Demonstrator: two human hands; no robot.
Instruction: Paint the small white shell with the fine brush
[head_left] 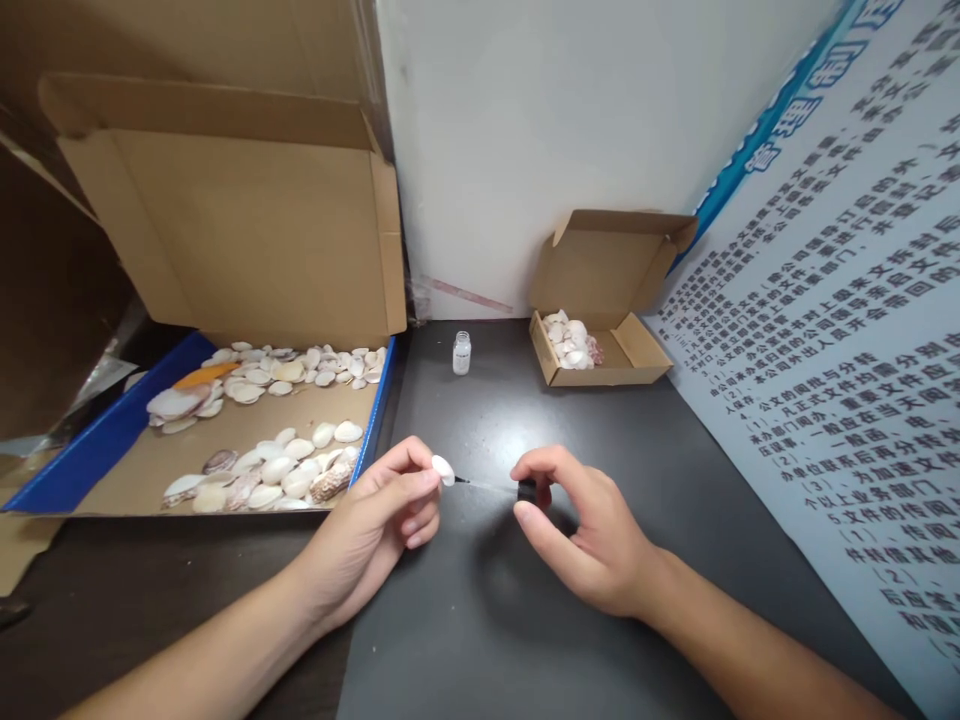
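My left hand (382,520) pinches a small white shell (442,468) between thumb and forefinger above the dark table (480,620). My right hand (577,530) grips a black cap with a thin brush (495,486) whose dark tip touches the shell. A small clear bottle (462,353) without its cap stands farther back on the table, between the two boxes.
A large open cardboard box (225,440) with a blue rim holds several shells at the left. A small open cardboard box (600,350) with a few shells sits at the back right. A printed board (840,380) leans along the right side. A white wall stands behind.
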